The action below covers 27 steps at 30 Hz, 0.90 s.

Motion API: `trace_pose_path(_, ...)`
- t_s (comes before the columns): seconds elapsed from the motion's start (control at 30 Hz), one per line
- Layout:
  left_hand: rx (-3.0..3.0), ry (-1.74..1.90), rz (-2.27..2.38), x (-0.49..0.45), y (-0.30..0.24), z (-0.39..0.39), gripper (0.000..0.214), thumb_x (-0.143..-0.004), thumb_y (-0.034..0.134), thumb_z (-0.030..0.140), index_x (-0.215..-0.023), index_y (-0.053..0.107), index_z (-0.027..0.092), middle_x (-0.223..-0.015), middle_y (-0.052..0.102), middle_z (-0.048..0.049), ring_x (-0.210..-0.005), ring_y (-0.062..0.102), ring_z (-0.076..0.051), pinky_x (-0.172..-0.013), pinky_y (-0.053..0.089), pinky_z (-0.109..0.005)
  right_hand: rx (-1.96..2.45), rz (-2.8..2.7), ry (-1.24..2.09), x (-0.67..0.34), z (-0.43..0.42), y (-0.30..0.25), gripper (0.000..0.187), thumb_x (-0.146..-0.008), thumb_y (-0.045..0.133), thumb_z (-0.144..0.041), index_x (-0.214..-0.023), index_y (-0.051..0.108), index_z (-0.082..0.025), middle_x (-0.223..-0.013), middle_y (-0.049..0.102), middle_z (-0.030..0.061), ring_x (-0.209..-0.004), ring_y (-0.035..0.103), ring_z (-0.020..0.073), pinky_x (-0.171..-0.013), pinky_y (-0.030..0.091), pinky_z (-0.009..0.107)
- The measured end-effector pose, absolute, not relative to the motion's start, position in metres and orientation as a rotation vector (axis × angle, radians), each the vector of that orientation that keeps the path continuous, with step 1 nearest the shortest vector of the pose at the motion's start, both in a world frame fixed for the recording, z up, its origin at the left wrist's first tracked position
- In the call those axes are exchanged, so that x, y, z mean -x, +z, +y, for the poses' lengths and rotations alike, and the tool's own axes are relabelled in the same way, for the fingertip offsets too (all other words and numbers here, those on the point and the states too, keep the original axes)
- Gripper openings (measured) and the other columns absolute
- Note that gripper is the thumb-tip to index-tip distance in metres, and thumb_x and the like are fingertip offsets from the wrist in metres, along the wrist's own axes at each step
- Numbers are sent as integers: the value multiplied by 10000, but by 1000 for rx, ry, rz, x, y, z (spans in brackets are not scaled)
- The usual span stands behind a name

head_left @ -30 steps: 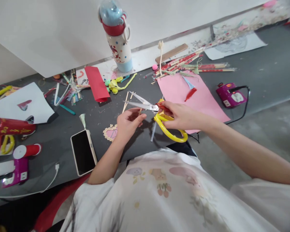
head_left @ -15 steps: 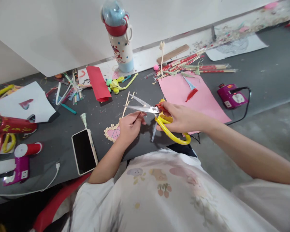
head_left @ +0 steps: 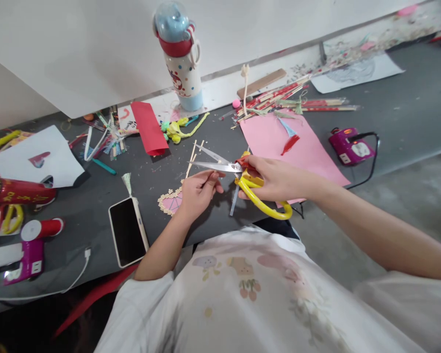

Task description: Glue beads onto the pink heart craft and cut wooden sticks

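My right hand [head_left: 270,177] grips a pair of scissors [head_left: 220,166] by their yellow handles. Their blades are spread and point left, passing just above my left hand. Something red and crumpled shows at the pivot, by my right fingertips. My left hand [head_left: 200,193] is closed in a pinch, and whatever sits between its fingertips is too small to make out. Partly covered by that hand, a pink heart-shaped piece [head_left: 172,202] with blue lines and a beaded-looking beige edge lies on the table. Thin wooden sticks [head_left: 191,159] lie beyond it, behind the blade tips.
Left of my arm are a phone [head_left: 128,233], a red thread spool [head_left: 47,228] and a white cable [head_left: 75,279]. A tall bottle [head_left: 183,73] stands at the back. Pink paper [head_left: 316,152], wrapped sticks [head_left: 272,100] and a purple glue gun [head_left: 353,147] lie rightward.
My left thumb and fingertips have shifted slightly. The scissors stay spread in almost the same place. Below the table's edge at lower left, the red strip looks narrower.
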<state>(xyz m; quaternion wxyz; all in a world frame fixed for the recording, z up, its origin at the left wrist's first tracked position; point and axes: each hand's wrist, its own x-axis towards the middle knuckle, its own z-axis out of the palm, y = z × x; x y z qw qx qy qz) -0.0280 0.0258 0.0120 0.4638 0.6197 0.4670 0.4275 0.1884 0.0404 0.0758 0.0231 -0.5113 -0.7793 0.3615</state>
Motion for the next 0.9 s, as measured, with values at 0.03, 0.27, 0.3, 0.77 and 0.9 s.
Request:
trace_pose_path(0.03, -1517, 1053, 1142, 28, 12, 26, 424, -924, 509, 513, -883, 737, 158, -531, 641, -10, -356, 430, -60, -372, 321, -194, 1586, -2408, 1123, -188, 41, 76, 560, -753, 642, -584, -1122, 496, -190, -951, 670, 62, -814, 639, 216, -655, 444, 287)
trace_pose_path(0.27, -1504, 1027, 1124, 31, 8, 27, 415, -915, 521, 519, -900, 743, 168, -541, 641, -13, -366, 429, -63, -370, 312, -200, 1607, -2402, 1116, -190, 42, 74, 586, -756, 627, -608, -1158, 518, -196, -953, 681, 67, -804, 640, 219, -643, 429, 283)
trace_pose_path(0.3, -1498, 1026, 1127, 31, 7, 27, 417, -912, 523, 523, -895, 743, 169, -542, 641, -13, -366, 431, -66, -369, 312, -202, 1604, -2403, 1110, -190, 42, 73, 585, -758, 625, -608, -1161, 519, -197, -956, 682, 68, -804, 640, 218, -642, 427, 281)
trace_pose_path(0.77, -1194, 1107, 993, 26, 1, 34, 521, -627, 811, 557, -935, 715, 147, -867, 761, -96, -696, 712, -152, -620, 573, -227, 1553, -2565, 992, -183, 38, 74, 462, -810, 519, -661, -882, 468, -208, -810, 625, 48, -647, 549, 168, -574, 342, 259)
trace_pose_path(0.9, -1072, 1158, 928, 26, -2, 35, 622, -624, 812, 570, -1068, 685, 153, -971, 763, -130, -871, 740, -221, -767, 607, -307, 1539, -2588, 997, -180, 38, 75, 451, -824, 508, -653, -870, 471, -206, -801, 626, 51, -635, 546, 167, -568, 333, 262)
